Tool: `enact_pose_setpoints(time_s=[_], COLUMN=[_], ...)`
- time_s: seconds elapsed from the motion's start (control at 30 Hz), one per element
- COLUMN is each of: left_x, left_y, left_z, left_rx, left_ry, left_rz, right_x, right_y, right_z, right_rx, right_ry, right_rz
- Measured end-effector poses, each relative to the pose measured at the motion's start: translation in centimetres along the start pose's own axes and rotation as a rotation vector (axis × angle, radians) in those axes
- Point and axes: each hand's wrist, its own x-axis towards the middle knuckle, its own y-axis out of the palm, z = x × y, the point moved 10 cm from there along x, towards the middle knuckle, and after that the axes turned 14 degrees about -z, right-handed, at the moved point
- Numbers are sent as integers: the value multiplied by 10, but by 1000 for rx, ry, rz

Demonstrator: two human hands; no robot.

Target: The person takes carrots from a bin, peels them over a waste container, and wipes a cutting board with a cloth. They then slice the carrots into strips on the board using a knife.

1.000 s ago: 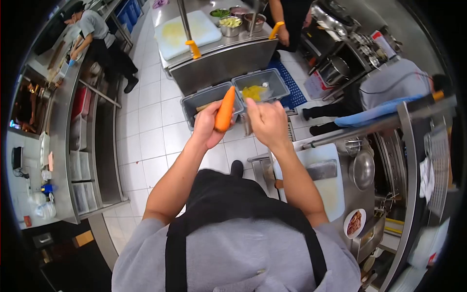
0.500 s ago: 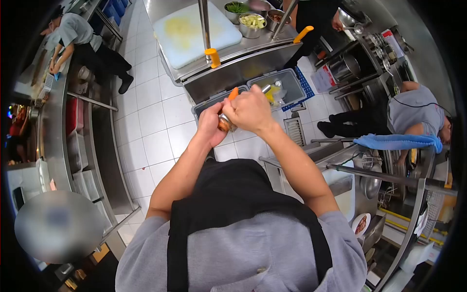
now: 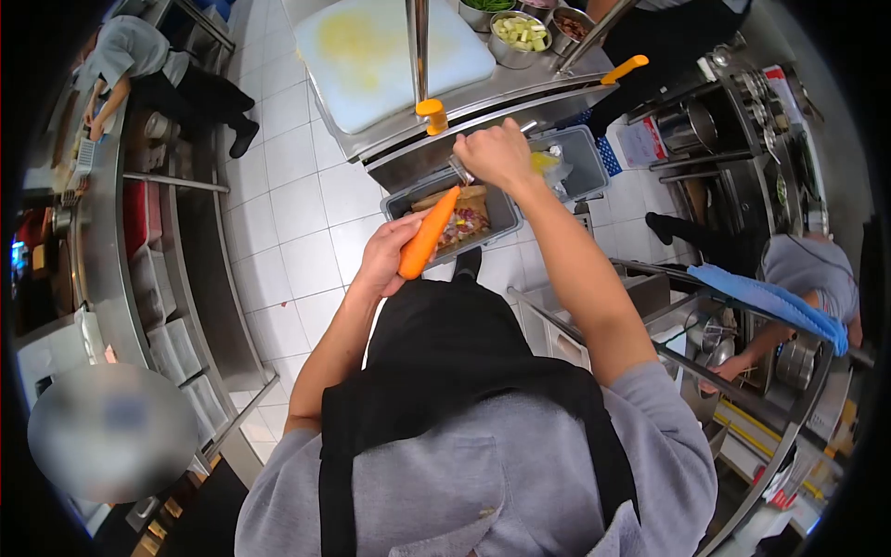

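My left hand (image 3: 388, 252) is closed round the lower part of an orange carrot (image 3: 432, 234), which points up and away from me. A metal peeler (image 3: 459, 171) is gripped in my right hand (image 3: 497, 154), its head right at the carrot's tip and its handle end showing past my fist. Beneath both hands stands a grey bin (image 3: 510, 221) with scraps (image 3: 467, 225) in it. Right of it, a second grey bin (image 3: 594, 158) holds yellow and clear plastic-looking waste.
A white cutting board (image 3: 455, 56) with yellow stains lies on the steel counter ahead, near a bowl of pale cubes (image 3: 520, 33). Orange-capped posts (image 3: 432, 115) stick out toward me. Co-workers stand at left (image 3: 139, 56) and right (image 3: 812, 265). A blue towel (image 3: 770, 302) hangs on the right rail.
My right hand has moved up and away from my left, with the peeler now at the carrot's tip. More of the carrot and the scrap bin shows. The right co-worker's arm has shifted.
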Motion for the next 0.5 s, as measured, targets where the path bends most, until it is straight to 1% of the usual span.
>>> enact_pose_setpoints(time_s=[0.03,0.07,0.13,0.17,0.2,0.27,0.3,0.33,0.37,0.4,0.5], left_x=[3,8,26,35,41,56,70,70,70,68,67], left_y=[0,-1,-18,-17,-18,-19,-30,-20,-14,-8,0], left_z=[-2,2,18,24,27,38,52,49,47,43,40], left_rx=[-7,-5,-245,-352,-357,-400,-409,-410,-433,-455,-438], left_ry=[31,27,-77,-122,-124,-168,-183,-188,-190,-191,-198], left_rz=[0,-16,-190,-154,-168,-238,-230,-230,-284,-337,-369], right_x=[3,1,7,5,-2,-19,-27,-32,-36,-36,-38], right_y=[9,16,11,3,3,-7,-13,-18,-16,-14,-13], right_z=[-10,-15,-27,-19,-11,44,55,64,69,68,63], right_rx=[-50,-35,-18,58,69,184,276,364,390,389,384], right_ry=[34,31,144,122,118,-234,-237,-239,-236,-234,-225], right_rz=[14,21,-48,-128,-118,-137,-148,-163,-115,-113,-145])
